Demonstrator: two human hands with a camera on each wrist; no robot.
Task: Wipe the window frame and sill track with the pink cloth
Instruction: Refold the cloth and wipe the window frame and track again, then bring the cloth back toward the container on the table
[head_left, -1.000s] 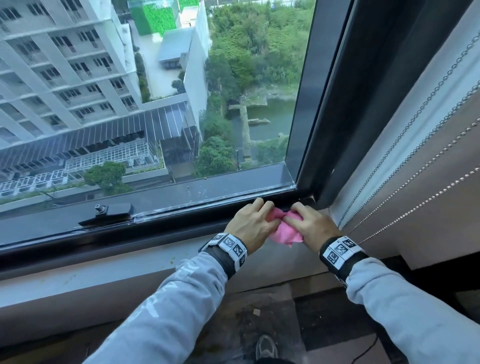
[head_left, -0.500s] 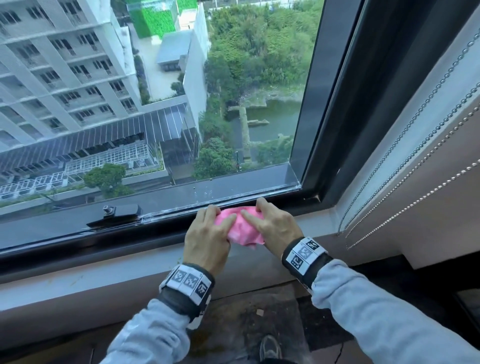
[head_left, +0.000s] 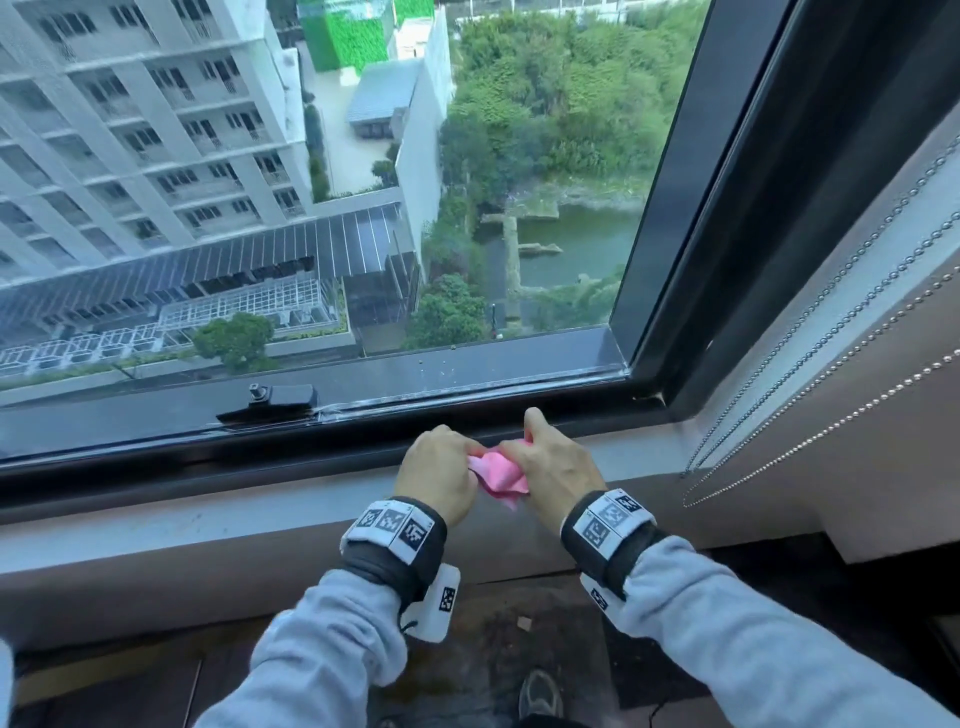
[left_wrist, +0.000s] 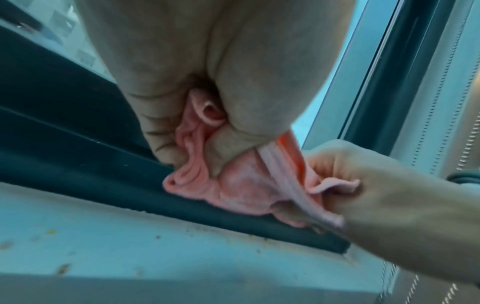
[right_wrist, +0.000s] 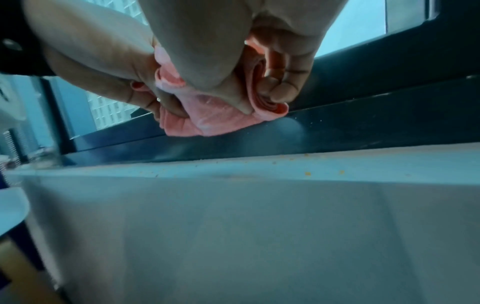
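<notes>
The pink cloth (head_left: 497, 474) is bunched between both hands just above the dark window frame (head_left: 311, 452) and its sill track. My left hand (head_left: 441, 470) grips the cloth's left part with curled fingers. My right hand (head_left: 550, 467) pinches the right part, thumb raised toward the glass. In the left wrist view the cloth (left_wrist: 233, 185) hangs in folds onto the dark frame rail (left_wrist: 78, 160). In the right wrist view the cloth (right_wrist: 207, 121) touches the dark rail (right_wrist: 337, 131), with fingers (right_wrist: 280, 90) curled round its folded edge.
A pale sill ledge (head_left: 208, 514) with small crumbs runs below the frame. A black window latch (head_left: 275, 400) sits on the frame to the left. Bead chains (head_left: 831, 332) hang along the right wall. A shoe (head_left: 540, 693) stands on the floor below.
Both hands slid the cloth left from the right corner, then back slightly right. The cloth, pressed flat half a second ago, is now bunched and lifted between the hands.
</notes>
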